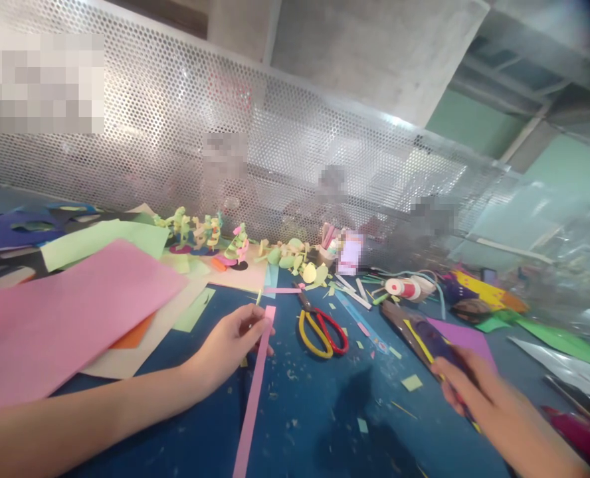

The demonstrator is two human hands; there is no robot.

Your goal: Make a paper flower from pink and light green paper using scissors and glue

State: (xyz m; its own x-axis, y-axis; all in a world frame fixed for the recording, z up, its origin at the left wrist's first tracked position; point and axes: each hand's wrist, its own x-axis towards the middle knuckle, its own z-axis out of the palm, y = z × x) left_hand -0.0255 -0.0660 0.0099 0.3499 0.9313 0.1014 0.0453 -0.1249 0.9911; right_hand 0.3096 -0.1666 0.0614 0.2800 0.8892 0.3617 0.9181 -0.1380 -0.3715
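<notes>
My left hand pinches the upper end of a long pink strip, which hangs down toward the near edge of the view. A thin pale yellow-green stick pokes up from its fingertips. On the right, my right hand is closed around a long dark blue tool with yellow edges; motion blur hides its exact kind. Between the hands lie scissors with one yellow and one red handle. Another pink strip lies by their tip.
Pink sheets and a pale green sheet pile up at left. Small figures stand along the back. A red-and-white spool, a purple sheet and plastic bags lie right. Scraps dot the blue table before a perforated metal panel.
</notes>
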